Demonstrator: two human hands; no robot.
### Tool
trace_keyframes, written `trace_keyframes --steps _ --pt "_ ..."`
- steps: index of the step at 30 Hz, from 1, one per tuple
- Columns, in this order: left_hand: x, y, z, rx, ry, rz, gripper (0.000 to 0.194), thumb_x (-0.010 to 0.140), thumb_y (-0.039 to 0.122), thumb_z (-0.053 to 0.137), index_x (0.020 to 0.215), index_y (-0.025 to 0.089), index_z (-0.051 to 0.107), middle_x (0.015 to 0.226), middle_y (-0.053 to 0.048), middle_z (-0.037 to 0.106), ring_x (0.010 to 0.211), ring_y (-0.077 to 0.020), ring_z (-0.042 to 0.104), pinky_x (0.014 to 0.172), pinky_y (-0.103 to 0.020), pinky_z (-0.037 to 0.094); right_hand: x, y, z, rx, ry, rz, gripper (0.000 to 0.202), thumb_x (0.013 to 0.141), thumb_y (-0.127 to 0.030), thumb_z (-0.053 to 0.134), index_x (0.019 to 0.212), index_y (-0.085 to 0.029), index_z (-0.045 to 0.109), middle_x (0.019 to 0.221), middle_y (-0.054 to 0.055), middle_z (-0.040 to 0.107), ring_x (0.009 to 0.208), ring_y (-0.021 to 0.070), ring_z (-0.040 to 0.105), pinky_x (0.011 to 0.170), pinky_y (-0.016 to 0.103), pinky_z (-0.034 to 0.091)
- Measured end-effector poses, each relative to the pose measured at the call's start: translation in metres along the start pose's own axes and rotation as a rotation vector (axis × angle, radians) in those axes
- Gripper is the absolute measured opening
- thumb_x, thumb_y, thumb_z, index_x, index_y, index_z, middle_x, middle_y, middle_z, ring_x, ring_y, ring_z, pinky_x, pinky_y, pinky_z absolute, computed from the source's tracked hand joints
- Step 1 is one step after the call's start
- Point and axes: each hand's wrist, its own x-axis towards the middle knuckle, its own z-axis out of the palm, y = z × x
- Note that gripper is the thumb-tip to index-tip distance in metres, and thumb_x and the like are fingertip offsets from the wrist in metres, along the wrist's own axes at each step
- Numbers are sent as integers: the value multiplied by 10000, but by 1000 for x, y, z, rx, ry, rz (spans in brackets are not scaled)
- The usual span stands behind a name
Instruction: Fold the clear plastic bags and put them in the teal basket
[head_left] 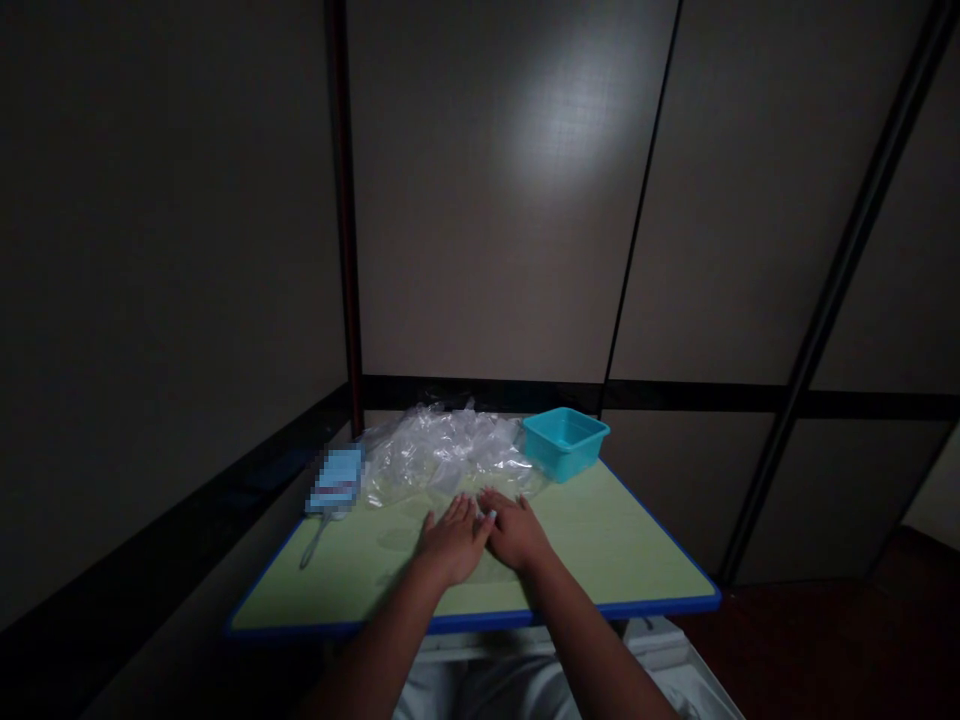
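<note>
L hand [456,550] & R hand [517,538] are laid open, palms down, nr clear plastic [442,450]; teal tub [579,460] could be knocked off tbl [630,540] if plastic is shoved.

On the worktop [622,545], crumpled plastic bags [442,450] lie along the far side, between a strapped item [337,480] on the left and a basin [564,445] on the right. Panelled walls [495,200] stand behind and to the left.
</note>
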Motion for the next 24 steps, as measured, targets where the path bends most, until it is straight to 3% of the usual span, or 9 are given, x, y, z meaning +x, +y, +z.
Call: trace_keyframes --steps 9,13,17,24 --pt "-28 -51 -13 113 22 -83 726 830 619 213 1399 167 215 1474 -78 118 1354 -261 96 1032 -578 89 -3 -5 -4 8 6 15 461 884 -433 315 1283 -236 436 1375 86 388 1290 197 292 1028 502 135" --pt "-38 -67 -16 198 64 -117 695 836 603 222 1393 188 236 1470 -65 149 1352 -240 121 1038 -548 129 -9 -11 -16 -34 109 6 424 891 -360 321 1288 -254 422 1407 59 340 1301 181 265 1050 496 24" --pt "-38 -69 -14 198 137 -104 671 845 586 243 1385 189 263 1462 -86 183 1348 -245 143 1036 -535 144 -18 -24 -24 -106 179 22 457 903 -377 280 1326 -232 372 1450 63 234 1330 193 190 1044 491 -88" --pt "-39 -72 -20 146 389 109 511 883 431 341 1357 240 317 1424 -64 319 1322 -222 237 1057 -516 73 -17 -52 5 -68 -22 -27 579 899 -506 180 1404 -223 194 1461 68 186 1343 193 140 1041 522 -75"
